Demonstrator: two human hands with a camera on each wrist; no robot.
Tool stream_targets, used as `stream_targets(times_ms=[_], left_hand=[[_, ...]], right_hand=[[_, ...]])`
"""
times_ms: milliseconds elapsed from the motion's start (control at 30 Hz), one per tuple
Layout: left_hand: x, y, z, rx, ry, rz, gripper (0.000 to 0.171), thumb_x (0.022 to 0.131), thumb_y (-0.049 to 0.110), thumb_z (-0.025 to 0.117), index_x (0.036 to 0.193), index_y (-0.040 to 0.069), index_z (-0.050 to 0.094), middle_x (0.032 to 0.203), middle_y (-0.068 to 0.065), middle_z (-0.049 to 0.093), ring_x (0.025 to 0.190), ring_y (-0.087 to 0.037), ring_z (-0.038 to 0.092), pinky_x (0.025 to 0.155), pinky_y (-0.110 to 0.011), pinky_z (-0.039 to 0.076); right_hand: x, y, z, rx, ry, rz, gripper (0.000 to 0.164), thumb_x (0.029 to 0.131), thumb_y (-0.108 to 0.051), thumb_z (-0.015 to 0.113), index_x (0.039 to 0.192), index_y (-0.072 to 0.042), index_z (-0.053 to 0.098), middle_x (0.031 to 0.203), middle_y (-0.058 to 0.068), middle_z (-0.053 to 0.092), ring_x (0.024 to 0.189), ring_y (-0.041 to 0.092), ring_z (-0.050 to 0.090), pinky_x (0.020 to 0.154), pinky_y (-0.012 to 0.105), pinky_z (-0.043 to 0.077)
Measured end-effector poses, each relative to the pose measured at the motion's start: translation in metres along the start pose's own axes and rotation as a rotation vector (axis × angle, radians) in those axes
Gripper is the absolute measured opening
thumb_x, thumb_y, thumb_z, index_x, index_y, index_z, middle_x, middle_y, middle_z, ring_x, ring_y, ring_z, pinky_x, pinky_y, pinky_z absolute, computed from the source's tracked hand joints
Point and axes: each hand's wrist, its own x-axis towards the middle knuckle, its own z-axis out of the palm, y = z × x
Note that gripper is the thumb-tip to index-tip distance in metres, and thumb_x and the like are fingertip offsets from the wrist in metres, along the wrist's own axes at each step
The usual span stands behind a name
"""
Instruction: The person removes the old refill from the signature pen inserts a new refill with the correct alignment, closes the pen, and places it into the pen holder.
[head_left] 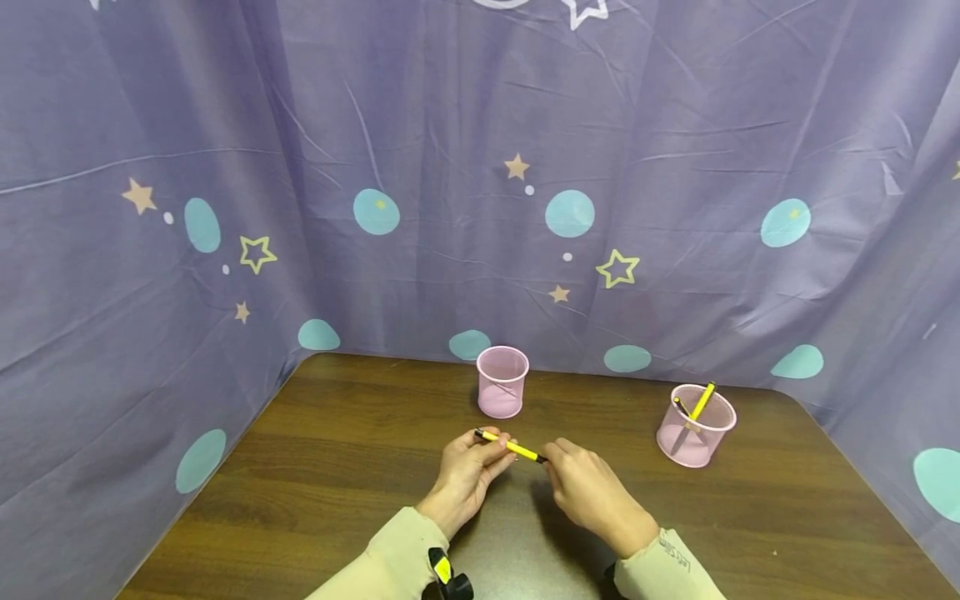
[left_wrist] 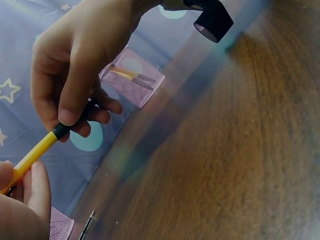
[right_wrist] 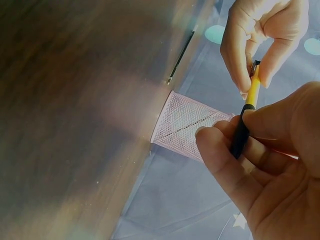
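Observation:
A yellow pen with a black grip section point(head_left: 522, 451) is held level between both hands above the table. My left hand point(head_left: 463, 479) pinches its yellow barrel near the clip end, also seen in the left wrist view as the yellow barrel point(left_wrist: 36, 156). With thumb and fingers, my right hand point(head_left: 592, 492) grips the black section point(right_wrist: 241, 131) at the other end. On the tabletop lies a thin dark rod with a pointed metal tip, like a pen refill point(right_wrist: 181, 57); the hands mostly hide it in the head view.
A pink mesh cup point(head_left: 501, 398) stands at the back middle of the wooden table point(head_left: 345, 433). Further right, a second pink mesh cup point(head_left: 686, 450) holds yellow-and-black pens point(head_left: 702, 402). A purple patterned curtain point(head_left: 465, 275) hangs around the table's back and sides.

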Motion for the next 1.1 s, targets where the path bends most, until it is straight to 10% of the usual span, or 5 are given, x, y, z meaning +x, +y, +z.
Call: stream_targets(times_ms=[1100], left_hand=[[0.009, 0.006, 0.017, 0.058, 0.021, 0.057, 0.017, 0.082, -0.015, 0.060, 0.087, 0.000, 0.058, 0.085, -0.011, 0.065, 0.087, -0.023, 0.067, 0.085, -0.041, 0.052]], right_hand=[[-0.021, 0.033, -0.034, -0.145, 0.022, 0.056, 0.021, 0.079, -0.020, 0.074, 0.095, -0.009, 0.067, 0.083, -0.004, 0.060, 0.069, 0.010, 0.058, 0.057, 0.029, 0.049]])
